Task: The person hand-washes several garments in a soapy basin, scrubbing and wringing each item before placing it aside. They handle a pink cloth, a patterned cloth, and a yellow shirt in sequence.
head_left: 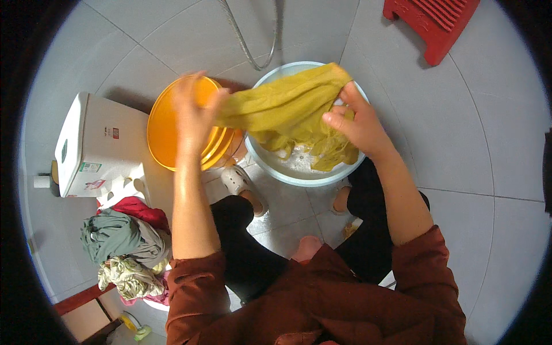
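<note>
A yellow-green cloth [293,101] is stretched between my two hands above a pale blue plastic basin [304,180]. My right hand [358,118] grips its right end near the basin's far right rim. At the cloth's left end is my left hand [196,110], blurred, with the cloth's edge against its thumb side. It is over the orange bucket [161,125]. Loose folds of the cloth hang down into the basin, where a little water shows at the bottom.
A white lidded bin [116,129] stands left of the bucket. Nearer me are piled clothes [125,233] in green, grey, red and patterned fabric. A shower hose [241,36] hangs behind the basin. A red plastic stool [435,26] is at the upper right.
</note>
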`<act>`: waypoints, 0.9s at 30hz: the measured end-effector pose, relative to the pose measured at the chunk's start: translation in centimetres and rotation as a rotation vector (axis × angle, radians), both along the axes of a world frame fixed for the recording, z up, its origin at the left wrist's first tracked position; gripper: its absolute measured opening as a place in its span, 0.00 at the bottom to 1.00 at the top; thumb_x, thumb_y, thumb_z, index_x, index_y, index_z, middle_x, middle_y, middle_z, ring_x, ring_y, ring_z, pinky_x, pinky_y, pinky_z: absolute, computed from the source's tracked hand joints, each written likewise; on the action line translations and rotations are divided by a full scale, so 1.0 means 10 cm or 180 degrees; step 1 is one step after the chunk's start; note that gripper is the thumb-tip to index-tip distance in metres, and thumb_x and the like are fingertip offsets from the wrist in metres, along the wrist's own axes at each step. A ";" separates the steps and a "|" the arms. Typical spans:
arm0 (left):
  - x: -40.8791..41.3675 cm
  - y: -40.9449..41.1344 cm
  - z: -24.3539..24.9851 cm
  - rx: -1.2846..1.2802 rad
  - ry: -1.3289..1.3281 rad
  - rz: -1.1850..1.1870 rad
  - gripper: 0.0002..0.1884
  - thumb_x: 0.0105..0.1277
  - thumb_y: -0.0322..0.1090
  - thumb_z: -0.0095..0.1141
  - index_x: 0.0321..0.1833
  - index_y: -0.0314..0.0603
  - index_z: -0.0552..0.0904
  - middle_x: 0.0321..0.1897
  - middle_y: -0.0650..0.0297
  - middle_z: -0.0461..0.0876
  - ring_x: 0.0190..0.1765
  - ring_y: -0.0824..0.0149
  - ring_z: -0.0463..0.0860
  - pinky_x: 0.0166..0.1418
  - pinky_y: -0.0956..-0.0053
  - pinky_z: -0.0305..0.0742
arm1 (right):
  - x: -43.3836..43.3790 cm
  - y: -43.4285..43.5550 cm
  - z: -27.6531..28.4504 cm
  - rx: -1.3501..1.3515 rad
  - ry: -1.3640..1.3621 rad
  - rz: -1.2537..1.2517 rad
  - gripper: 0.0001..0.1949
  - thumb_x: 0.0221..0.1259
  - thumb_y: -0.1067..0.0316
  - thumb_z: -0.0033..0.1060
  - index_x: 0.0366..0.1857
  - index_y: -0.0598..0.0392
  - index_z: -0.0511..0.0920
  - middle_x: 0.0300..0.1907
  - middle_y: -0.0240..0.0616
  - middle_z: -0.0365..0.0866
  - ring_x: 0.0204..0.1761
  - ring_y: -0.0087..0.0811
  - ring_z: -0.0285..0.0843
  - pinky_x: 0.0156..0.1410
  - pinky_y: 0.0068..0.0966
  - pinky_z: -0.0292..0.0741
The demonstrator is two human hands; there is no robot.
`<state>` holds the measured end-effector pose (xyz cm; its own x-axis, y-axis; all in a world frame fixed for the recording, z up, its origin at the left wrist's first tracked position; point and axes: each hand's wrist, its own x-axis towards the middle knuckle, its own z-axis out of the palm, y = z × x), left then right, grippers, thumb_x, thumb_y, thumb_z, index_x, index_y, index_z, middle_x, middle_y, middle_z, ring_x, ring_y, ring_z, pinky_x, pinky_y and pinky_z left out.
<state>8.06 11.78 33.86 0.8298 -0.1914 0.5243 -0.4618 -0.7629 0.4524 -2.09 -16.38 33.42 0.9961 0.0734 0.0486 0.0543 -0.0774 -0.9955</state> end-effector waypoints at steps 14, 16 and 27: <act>-0.03 0.13 0.00 -0.0839 0.1670 -0.0609 0.10 0.62 0.31 0.57 0.44 0.36 0.80 0.33 0.66 0.80 0.38 0.74 0.77 0.44 0.80 0.72 | 0.15 -0.62 -0.18 0.0060 0.0764 -0.1299 0.10 0.58 0.63 0.55 0.35 0.57 0.81 0.32 0.31 0.81 0.38 0.22 0.75 0.45 0.20 0.71; 0.01 0.21 -0.03 -0.0860 0.1608 -0.0662 0.10 0.61 0.30 0.58 0.44 0.36 0.80 0.35 0.66 0.80 0.40 0.74 0.76 0.47 0.80 0.71 | 0.13 -0.62 -0.19 -0.0447 0.0424 -0.0904 0.10 0.56 0.63 0.58 0.36 0.56 0.81 0.33 0.32 0.81 0.38 0.23 0.75 0.47 0.21 0.71; 0.01 0.33 0.10 -0.1007 0.1810 -0.1033 0.09 0.63 0.29 0.55 0.45 0.36 0.81 0.39 0.66 0.78 0.44 0.72 0.76 0.51 0.79 0.69 | 0.16 -0.67 -0.38 -0.1496 0.0307 0.0016 0.10 0.49 0.68 0.61 0.35 0.56 0.80 0.35 0.34 0.76 0.37 0.27 0.74 0.44 0.26 0.71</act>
<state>8.19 15.13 34.82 0.9177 -0.3846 0.0999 -0.2704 -0.4203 0.8661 -0.53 -23.03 29.60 0.9940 0.0700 -0.0836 -0.0352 -0.5202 -0.8533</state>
